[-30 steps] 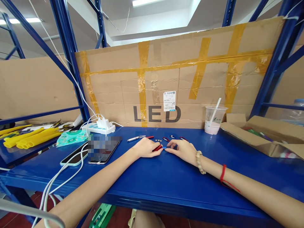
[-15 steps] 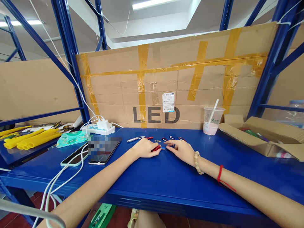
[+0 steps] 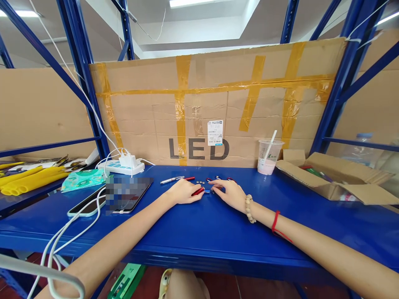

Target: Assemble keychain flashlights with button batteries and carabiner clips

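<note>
My left hand (image 3: 186, 192) is closed round a short, shiny red piece (image 3: 198, 191) low over the blue tabletop. A small blue piece (image 3: 207, 191) juts out just right of it; whether the two are joined I cannot make out. Facing it, my right hand (image 3: 232, 194) has bent fingers, with thumb and forefinger apart near the blue piece's end. Behind the hands lie a silver pen (image 3: 170, 180), a red pen-like stick (image 3: 189, 178) and several small round bits (image 3: 200, 182). Small dark blue and red loop-shaped items (image 3: 218, 177) lie partly hidden behind my right fingers.
At left are a tablet (image 3: 132, 195), a phone (image 3: 85, 202), white cables (image 3: 59, 232), a power strip (image 3: 107, 167) and a teal packet (image 3: 83, 180). A plastic cup with straw (image 3: 268, 158) and an open carton (image 3: 327, 182) stand at right. Cardboard (image 3: 149, 116) walls the back.
The whole view has shifted, so the table and both hands appear farther left. The hands keep nearly the same pose, with the red piece still in my left hand.
</note>
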The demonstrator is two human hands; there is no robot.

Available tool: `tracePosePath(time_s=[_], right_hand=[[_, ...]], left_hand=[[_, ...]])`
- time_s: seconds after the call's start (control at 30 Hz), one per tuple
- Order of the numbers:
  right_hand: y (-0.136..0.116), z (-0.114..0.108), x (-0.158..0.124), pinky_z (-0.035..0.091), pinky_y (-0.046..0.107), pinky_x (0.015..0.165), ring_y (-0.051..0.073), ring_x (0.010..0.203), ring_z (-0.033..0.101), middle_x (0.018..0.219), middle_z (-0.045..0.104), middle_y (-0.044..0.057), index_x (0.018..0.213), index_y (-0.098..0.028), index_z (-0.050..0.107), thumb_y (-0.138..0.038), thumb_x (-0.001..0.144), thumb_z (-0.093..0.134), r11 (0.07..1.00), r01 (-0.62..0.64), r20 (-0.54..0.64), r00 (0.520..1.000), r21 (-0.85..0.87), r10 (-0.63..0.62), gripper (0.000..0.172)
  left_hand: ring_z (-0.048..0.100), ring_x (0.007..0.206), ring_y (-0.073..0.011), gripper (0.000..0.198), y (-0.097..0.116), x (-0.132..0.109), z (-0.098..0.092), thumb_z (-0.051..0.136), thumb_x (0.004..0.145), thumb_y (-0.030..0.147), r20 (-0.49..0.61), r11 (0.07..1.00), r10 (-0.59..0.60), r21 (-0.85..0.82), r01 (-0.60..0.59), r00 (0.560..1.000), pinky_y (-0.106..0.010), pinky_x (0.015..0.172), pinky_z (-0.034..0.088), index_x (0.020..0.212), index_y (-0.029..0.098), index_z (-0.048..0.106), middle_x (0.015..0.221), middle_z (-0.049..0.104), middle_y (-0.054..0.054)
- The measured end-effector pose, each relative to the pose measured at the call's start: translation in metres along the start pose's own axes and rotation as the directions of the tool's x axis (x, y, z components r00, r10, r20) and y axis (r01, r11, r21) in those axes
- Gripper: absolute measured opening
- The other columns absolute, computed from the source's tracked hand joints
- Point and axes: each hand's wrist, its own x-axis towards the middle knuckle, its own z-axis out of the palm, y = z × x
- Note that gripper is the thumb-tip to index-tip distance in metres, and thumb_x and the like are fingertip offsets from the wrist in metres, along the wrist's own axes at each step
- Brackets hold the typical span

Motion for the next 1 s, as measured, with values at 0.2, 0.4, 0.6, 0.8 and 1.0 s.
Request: tracePosePath(time_s=[0.2, 0.4, 0.6, 0.8, 1.0], right_hand=[[-0.0055, -0.0058, -0.002, 0.045, 0.028, 0.064, 0.015, 0.079, 0.064, 0.084, 0.071, -0.004, 0.103, -0.028, 0.062, -0.032, 0.083, 0.049, 0.994, -0.094, 0.004, 0.996, -0.061, 0.095, 0.025], [-0.0008, -0.0023, -0.0012, 0.037, 0.024, 0.051, 0.014, 0.069, 0.061, 0.077, 0.069, -0.004, 0.078, -0.027, 0.068, -0.047, 0.077, 0.055, 0.992, -0.063, 0.038, 0.997, -0.11, 0.067, 0.024], [0.0031, -0.0007, -0.0001, 0.037, 0.024, 0.053, 0.013, 0.067, 0.06, 0.082, 0.07, -0.005, 0.078, -0.027, 0.068, -0.044, 0.077, 0.056, 0.995, -0.06, 0.035, 0.997, -0.08, 0.063, 0.021], [0.0042, -0.0026, 0.0, 0.038, 0.024, 0.054, 0.013, 0.065, 0.06, 0.082, 0.07, -0.005, 0.08, -0.029, 0.069, -0.034, 0.077, 0.058, 0.996, -0.04, 0.067, 0.997, -0.082, 0.046, 0.013], [0.0, -0.003, -0.0018, 0.04, 0.024, 0.057, 0.012, 0.062, 0.059, 0.078, 0.07, -0.005, 0.079, -0.028, 0.069, -0.037, 0.078, 0.058, 1.0, -0.008, -0.113, 0.994, 0.008, 0.008, 0.015]], left_hand=[[0.048, 0.037, -0.0098, 0.043, -0.0011, -0.0004, 0.0004, 0.038, 0.087, 0.035, -0.027, 0.999, 0.043, 0.021, -0.042, 0.999, -0.022, 0.037, 0.025, 0.052, 0.016, 0.052, 0.043, 0.054, 0.0], [0.047, 0.037, -0.0087, 0.043, -0.0011, -0.0013, 0.0014, 0.035, 0.088, 0.031, -0.135, 0.992, 0.123, -0.002, -0.124, 0.983, -0.022, 0.039, 0.03, 0.052, 0.015, 0.052, 0.044, 0.054, 0.0], [0.046, 0.037, -0.0084, 0.037, 0.0036, 0.0029, -0.0011, 0.042, 0.084, 0.028, -0.289, 0.968, 0.249, 0.051, -0.245, 0.924, -0.022, 0.039, 0.032, 0.051, 0.016, 0.052, 0.042, 0.052, 0.002], [0.042, 0.035, -0.007, 0.038, 0.004, 0.0047, -0.0005, 0.045, 0.082, 0.026, -0.312, 0.965, 0.261, 0.104, -0.24, 0.914, -0.021, 0.038, 0.03, 0.046, 0.016, 0.047, 0.039, 0.048, 0.003], [0.046, 0.036, -0.0079, 0.042, -0.0003, 0.0025, 0.007, 0.038, 0.089, 0.031, -0.182, 0.978, 0.194, 0.112, -0.176, 0.964, -0.02, 0.039, 0.03, 0.052, 0.015, 0.05, 0.043, 0.054, 0.001]])
